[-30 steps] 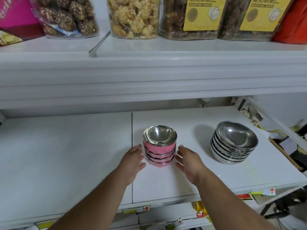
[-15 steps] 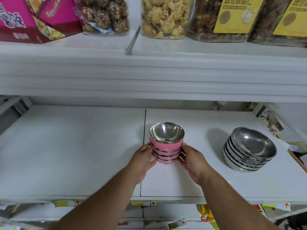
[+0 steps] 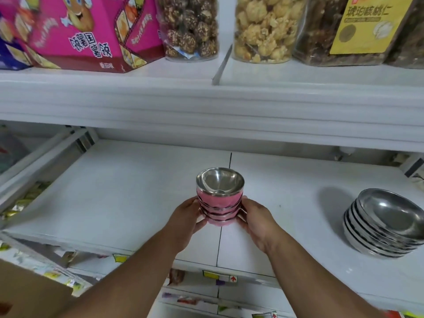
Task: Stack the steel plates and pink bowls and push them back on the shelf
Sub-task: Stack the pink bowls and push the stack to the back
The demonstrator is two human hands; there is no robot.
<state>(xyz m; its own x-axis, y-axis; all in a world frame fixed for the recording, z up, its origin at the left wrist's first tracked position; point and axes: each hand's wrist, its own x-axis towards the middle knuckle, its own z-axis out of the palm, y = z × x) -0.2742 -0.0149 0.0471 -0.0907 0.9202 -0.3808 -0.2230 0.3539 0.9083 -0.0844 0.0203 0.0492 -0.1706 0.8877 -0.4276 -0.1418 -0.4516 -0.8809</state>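
A stack of several pink bowls (image 3: 219,203) with shiny steel insides stands in the middle of the white shelf (image 3: 142,191), over the seam between two panels. My left hand (image 3: 187,218) clasps the stack's left side and my right hand (image 3: 255,220) clasps its right side, fingers curled around the lower bowls. A stack of several steel plates (image 3: 385,223) sits at the right of the same shelf, apart from both hands.
The shelf above carries a pink snack box (image 3: 87,35) and clear jars of snacks (image 3: 263,28). Its thick white front edge (image 3: 206,104) overhangs the back of the lower shelf. Price tags (image 3: 220,276) line the front lip. Packets lie at the lower left (image 3: 23,203).
My hands, apart from the pink bowls a second ago, closed onto both sides of the stack. The view shifted left, so the steel plates now sit further right.
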